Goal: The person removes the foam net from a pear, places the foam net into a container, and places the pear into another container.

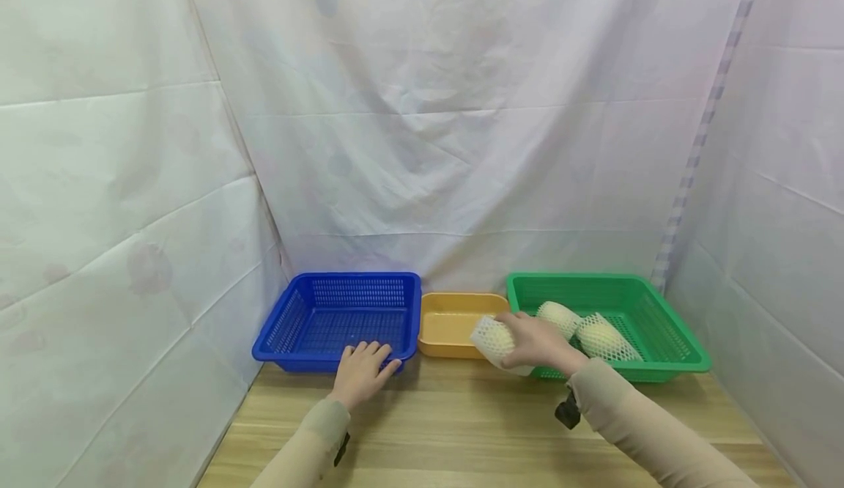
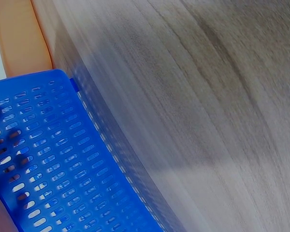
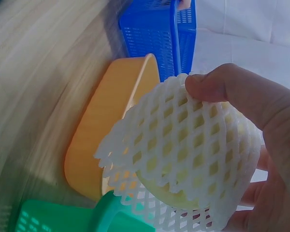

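White cloth, netted fruit in right fingers

The head view is looking forward and down from the near side, taking in the worktop from well back. The left wrist view is pointing down closely at the blue basket. The right one is facing left, turned sideways, close to a net-wrapped object, sharing the blue basket and orange tray with both others.

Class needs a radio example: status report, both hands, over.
Right hand gripping netted item near green basket. Left hand holding blue basket. No obstruction seen.
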Motion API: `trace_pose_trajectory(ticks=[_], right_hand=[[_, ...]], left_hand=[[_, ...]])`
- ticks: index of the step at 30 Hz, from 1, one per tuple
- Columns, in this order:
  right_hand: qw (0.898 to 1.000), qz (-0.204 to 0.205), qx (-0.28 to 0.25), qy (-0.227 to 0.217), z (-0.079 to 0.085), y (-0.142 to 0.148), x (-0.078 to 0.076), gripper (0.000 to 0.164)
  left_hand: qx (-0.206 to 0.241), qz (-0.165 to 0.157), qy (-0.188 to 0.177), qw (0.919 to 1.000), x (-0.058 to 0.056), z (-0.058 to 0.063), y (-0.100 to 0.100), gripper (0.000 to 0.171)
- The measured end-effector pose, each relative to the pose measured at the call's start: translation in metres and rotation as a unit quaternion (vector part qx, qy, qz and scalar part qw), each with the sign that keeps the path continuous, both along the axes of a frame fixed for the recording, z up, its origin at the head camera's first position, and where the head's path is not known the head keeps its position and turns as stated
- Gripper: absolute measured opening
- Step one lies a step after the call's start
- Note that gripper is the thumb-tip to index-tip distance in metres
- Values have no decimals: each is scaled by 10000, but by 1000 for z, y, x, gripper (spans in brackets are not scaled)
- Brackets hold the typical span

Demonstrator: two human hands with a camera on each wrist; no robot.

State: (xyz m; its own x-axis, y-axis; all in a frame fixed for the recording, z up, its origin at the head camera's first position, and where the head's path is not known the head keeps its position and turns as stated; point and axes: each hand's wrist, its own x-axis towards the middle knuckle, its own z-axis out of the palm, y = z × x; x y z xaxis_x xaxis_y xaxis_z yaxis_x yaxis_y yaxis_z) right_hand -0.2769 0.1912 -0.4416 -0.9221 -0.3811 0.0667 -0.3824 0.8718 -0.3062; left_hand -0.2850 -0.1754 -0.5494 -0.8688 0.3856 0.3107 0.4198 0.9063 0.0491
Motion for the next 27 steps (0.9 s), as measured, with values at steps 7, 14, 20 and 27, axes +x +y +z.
trace_pose_trajectory(ticks=[7,14,20,27], right_hand=[[9999,53,70,63,-2,-4,3,79],[10000,62,-49,-4,-12,-7,4,79],[9997,133,-178,-70,-19,-12,5,79],[9997,150,-114,-133,-27,-18,9,79]], left_hand=[[-61,30,-40,10000,-1,-1,0,50],[56,31,-50,10000,1,1,0,48],[31,-1,40,10000,2,2,1,48],[42,-56,151,9999,1,1,0,46]])
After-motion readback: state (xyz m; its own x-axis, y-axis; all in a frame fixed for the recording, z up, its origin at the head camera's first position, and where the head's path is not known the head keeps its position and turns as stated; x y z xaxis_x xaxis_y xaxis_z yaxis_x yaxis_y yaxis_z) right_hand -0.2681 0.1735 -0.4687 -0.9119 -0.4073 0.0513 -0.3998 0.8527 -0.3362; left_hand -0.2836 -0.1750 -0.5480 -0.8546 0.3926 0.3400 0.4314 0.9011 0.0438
